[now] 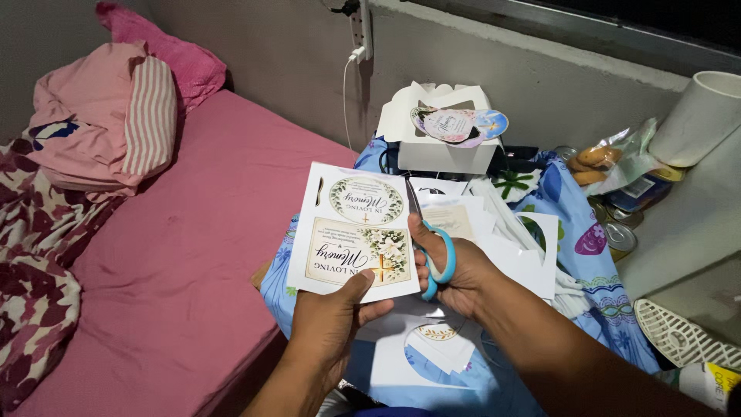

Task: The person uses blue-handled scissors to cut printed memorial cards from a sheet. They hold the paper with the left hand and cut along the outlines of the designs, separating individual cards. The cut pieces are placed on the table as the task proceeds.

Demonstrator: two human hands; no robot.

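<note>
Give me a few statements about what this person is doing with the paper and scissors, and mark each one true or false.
1. The left hand holds a printed sheet by its lower edge. True.
2. The right hand holds scissors with red handles. False: the handles are light blue.
3. The printed sheet bears one round design and one rectangular design. True.
4. The bed cover on the left is green. False: it is pink.
5. A white box stands beyond the hands, near the wall. True.
6. The scissors lie on the bed, away from both hands. False: the right hand's fingers are through the handles.
</note>
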